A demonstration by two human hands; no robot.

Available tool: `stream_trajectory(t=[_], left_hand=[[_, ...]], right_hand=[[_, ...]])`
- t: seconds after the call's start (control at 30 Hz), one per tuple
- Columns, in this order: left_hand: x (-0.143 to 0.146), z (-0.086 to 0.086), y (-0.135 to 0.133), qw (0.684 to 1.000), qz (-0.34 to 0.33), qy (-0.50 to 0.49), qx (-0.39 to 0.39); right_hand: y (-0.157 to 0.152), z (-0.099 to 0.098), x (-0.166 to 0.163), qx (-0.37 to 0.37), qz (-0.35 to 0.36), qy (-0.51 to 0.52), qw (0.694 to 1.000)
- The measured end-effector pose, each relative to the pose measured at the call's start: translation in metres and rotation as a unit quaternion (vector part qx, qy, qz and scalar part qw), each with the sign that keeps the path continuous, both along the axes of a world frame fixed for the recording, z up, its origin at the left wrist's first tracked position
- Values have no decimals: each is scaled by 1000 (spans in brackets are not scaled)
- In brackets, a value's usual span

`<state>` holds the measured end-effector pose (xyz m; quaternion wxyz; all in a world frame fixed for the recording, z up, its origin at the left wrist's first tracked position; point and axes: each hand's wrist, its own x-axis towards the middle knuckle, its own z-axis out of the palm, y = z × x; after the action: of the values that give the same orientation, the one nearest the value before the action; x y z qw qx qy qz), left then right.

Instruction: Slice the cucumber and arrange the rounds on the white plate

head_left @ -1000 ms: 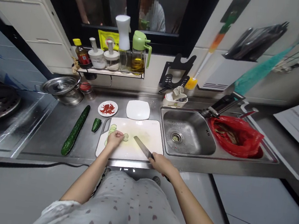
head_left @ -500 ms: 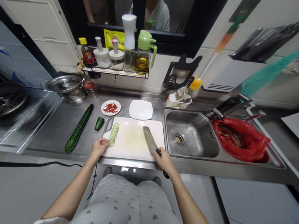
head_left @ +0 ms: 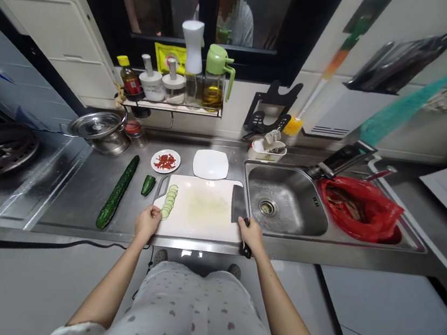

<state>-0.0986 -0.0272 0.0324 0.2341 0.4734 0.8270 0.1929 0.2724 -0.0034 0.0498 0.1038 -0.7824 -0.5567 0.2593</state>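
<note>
Here the white cutting board (head_left: 202, 208) lies on the steel worktop (head_left: 82, 193), with a row of cucumber slices (head_left: 169, 201) overlapping along its 9 o'clock edge. The left hand (head_left: 147, 222) rests at the board's 7 o'clock corner, fingers curled against the edge just below the slices. Whether its grip clasps the board or merely touches it cannot be told. The right hand (head_left: 253, 236), at the 5 o'clock corner, has its grip wrapped round the handle of the knife (head_left: 238, 203), whose broad blade lies flat on the board's 3 o'clock margin, pointing to 12 o'clock.

Off the board toward 9 o'clock lie a cucumber end (head_left: 148, 185) and, farther out, a whole cucumber (head_left: 118, 191). At 12 o'clock stand a dish of red chilli (head_left: 165, 161) and a white plate (head_left: 210, 164), and the sink (head_left: 284, 205) lies at 3 o'clock.

The step reads as a pause between cuts, with blade parked and slices done. Any further cut calls for fresh stock on the bare centre, the blade raised on edge and the left fingertips tucked.
</note>
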Motion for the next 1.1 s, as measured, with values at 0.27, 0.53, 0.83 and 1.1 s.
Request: stream_trajectory(t=[0.27, 0.53, 0.83, 1.1], left_hand=[[3, 0, -3, 999, -19, 43, -2], [5, -3, -3, 999, -14, 43, -1], [20, 4, 11, 999, 9, 2, 51], [63, 16, 45, 995, -28, -56, 82]], right_hand=[[7, -1, -5, 17, 7, -94, 995], [14, 13, -9, -36, 51, -156, 986], [41, 31, -10, -14, 68, -169, 983], [127, 24, -33, 49, 62, -22, 997]])
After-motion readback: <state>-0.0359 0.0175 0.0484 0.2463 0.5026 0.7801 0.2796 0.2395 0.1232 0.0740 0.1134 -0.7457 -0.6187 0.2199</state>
